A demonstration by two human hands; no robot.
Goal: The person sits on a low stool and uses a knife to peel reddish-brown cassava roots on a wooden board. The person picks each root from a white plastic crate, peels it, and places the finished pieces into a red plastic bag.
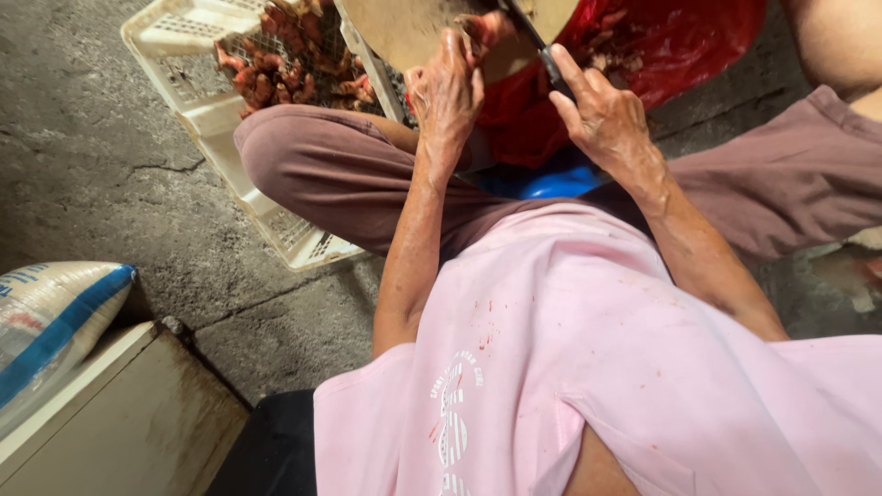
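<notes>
I note the cutting board [395,28] at twelve o'clock, beyond the knees. The crate [197,110] lies on the floor [92,174] at eleven, just beside the board. The bag [680,37] sits at one; the sack [46,321] rests at eight.

The knife [537,41] blade runs out past the top edge, its handle mostly hidden inside the right hand [602,115]. The left hand [447,92] covers most of the piece it presses on the round board [395,28], itself cropped at the top. The white crate [207,110] is partly hidden behind the knee.
</notes>
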